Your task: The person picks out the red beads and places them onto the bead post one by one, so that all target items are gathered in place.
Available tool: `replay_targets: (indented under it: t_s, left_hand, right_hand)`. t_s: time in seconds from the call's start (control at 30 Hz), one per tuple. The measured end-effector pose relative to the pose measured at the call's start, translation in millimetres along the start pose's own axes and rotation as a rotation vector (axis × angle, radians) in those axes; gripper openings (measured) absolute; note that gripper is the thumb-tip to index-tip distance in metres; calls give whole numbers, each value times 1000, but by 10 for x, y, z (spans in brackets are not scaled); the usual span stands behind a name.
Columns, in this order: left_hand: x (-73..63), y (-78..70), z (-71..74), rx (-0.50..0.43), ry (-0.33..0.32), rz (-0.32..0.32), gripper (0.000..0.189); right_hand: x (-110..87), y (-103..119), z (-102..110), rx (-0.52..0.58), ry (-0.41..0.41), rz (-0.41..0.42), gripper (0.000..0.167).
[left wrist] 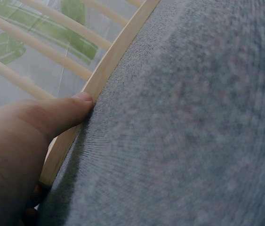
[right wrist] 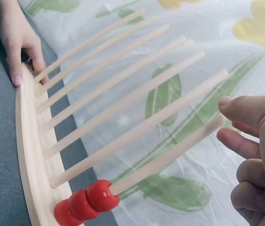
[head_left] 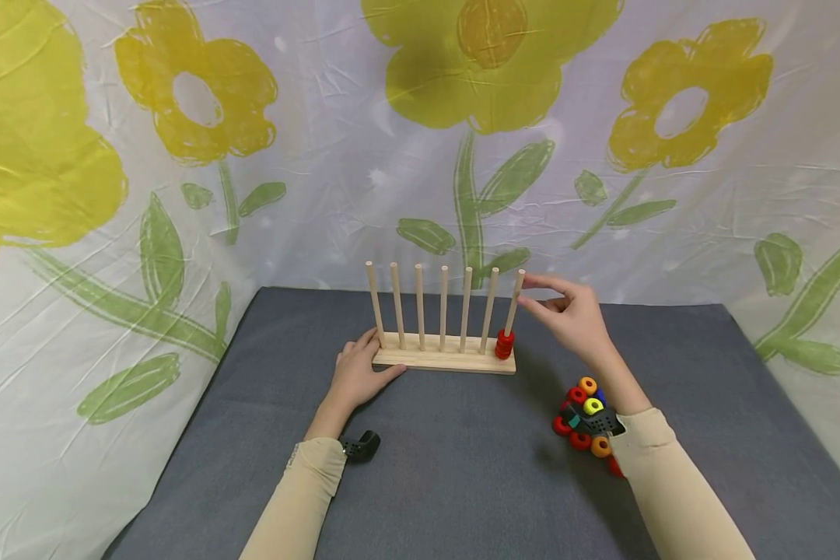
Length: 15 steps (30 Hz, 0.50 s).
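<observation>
A wooden peg rack [head_left: 448, 359] with several upright pegs stands toward the back of the table. Red beads [right wrist: 86, 202] are stacked at the bottom of its rightmost peg [head_left: 514, 303]. My left hand [head_left: 357, 373] grips the left end of the base, thumb along the front edge and fingers round the end and behind. In the left wrist view that thumb presses the base's edge [left wrist: 105, 70]. Beside the top of the rightmost peg is my right hand [head_left: 567, 315]. Its thumb and index finger are parted around the peg's tip, with no bead between them.
Loose beads [head_left: 579, 441] in red, orange, yellow and blue lie on the grey tablecloth [head_left: 448, 467], partly hidden under the right wrist and its camera [head_left: 598, 421]. A white curtain with painted flowers [head_left: 336, 194] hangs right behind the rack.
</observation>
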State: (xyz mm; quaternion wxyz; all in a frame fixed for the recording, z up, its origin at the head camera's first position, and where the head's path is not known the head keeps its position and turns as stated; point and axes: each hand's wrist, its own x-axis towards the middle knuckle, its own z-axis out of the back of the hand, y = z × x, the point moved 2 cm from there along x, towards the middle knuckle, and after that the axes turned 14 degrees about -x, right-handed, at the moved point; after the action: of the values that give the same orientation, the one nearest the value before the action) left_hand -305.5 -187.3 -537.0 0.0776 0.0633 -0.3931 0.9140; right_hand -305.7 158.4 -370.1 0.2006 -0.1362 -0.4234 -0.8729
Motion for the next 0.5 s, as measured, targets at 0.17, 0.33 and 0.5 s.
replay_targets:
  t_s: [0.17, 0.33, 0.5]
  left_hand:
    - [0, 2, 0, 0, 0, 1, 83]
    - [-1, 6, -5, 0, 2, 4, 82]
    - [1, 4, -2, -7, 2, 6, 81]
  right_hand:
    - [-31, -44, 4, -13, 1, 8, 33]
    - [-82, -79, 3, -57, -2, 9, 32]
    - [-136, -82, -3, -91, -16, 26, 31]
